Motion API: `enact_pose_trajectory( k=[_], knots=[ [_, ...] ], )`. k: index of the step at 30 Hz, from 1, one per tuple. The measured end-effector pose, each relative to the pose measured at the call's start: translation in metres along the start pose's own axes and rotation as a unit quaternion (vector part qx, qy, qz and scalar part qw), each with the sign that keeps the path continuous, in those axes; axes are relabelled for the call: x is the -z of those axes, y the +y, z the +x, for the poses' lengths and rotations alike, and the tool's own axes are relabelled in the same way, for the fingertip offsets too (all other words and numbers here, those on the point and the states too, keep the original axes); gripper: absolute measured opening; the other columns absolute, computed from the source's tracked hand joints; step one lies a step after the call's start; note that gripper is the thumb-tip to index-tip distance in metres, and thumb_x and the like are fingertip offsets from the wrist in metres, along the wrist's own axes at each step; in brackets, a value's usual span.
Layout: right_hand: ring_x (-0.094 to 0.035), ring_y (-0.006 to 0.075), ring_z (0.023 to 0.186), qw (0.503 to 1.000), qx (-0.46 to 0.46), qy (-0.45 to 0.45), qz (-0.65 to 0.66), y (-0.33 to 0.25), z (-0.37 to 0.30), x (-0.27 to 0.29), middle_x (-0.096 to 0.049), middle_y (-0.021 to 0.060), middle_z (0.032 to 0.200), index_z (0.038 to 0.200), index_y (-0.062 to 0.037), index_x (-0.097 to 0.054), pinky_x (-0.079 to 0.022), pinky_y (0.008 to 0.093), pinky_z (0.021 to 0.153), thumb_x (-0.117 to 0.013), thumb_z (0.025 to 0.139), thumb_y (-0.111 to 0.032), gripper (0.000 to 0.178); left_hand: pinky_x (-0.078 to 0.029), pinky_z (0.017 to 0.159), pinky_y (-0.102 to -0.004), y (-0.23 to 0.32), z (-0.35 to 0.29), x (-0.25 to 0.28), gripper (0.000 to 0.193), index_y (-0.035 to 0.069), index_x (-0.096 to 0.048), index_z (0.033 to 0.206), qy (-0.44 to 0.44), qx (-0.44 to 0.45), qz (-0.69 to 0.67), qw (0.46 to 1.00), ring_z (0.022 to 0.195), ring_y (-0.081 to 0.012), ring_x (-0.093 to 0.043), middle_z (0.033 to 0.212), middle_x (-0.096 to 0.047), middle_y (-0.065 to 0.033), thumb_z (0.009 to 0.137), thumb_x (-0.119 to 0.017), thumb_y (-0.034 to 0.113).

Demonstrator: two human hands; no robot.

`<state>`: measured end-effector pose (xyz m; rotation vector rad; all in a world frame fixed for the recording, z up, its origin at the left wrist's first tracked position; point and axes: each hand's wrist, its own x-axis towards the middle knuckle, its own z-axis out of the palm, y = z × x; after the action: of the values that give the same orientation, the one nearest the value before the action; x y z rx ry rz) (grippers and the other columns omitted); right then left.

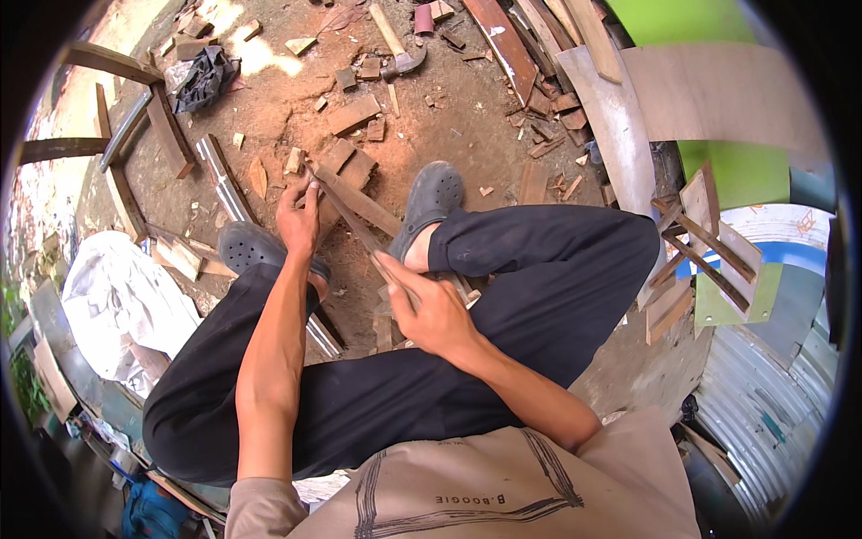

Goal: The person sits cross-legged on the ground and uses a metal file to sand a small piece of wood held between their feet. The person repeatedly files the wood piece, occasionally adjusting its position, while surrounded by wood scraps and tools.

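A long, narrow grey-brown strip [350, 218] slants between my two hands; whether it is wood or a metal blade I cannot make out. My left hand [299, 216] pinches its far end between thumb and fingers. Closed around the near end is my right hand [435, 314], in front of my right shin. Just beneath the strip, a wooden slat [373, 210] lies between my feet, its far end by some small wood blocks [356, 167]. My grey clogs [433, 193] stand on either side.
A hammer [388, 31] lies on the dirt floor ahead, among scattered offcuts [354, 115]. Ridged metal channel [224, 180] runs beside my left foot. At left are a wooden frame [166, 130] and white cloth [121, 305]; boards [503, 45] and curved sheets [620, 126] flank the right.
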<state>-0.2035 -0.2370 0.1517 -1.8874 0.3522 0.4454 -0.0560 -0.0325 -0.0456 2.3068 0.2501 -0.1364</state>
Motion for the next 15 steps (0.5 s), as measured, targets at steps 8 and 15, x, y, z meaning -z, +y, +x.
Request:
enact_pose_trajectory(
  k=[8,15],
  knots=[
    [-0.066,0.0361,0.115,0.994,0.062,0.03,0.082,0.044,0.127,-0.051,-0.068,0.0221,0.124,0.137,-0.0043,-0.062,-0.055,0.0378,0.094,-0.057,0.098,-0.013,0.04,-0.056,0.083,-0.039,-0.004,0.004,0.001,0.028,0.004,-0.073,0.106,-0.02,-0.081,0.066,0.994,0.093,-0.0327,-0.072,0.104,-0.073,-0.0169,0.098,-0.068,0.03],
    [-0.068,0.0359,0.113,0.999,0.023,0.0,0.048,0.012,0.027,-0.008,-0.066,0.0244,0.129,0.141,-0.0046,-0.058,-0.055,0.0389,0.093,-0.055,0.099,-0.011,0.043,-0.056,0.084,-0.04,-0.014,0.004,0.006,0.024,0.003,-0.072,0.108,-0.036,-0.08,0.037,0.995,0.093,-0.0324,-0.072,0.104,-0.073,-0.0179,0.097,-0.067,0.024]
  ],
)
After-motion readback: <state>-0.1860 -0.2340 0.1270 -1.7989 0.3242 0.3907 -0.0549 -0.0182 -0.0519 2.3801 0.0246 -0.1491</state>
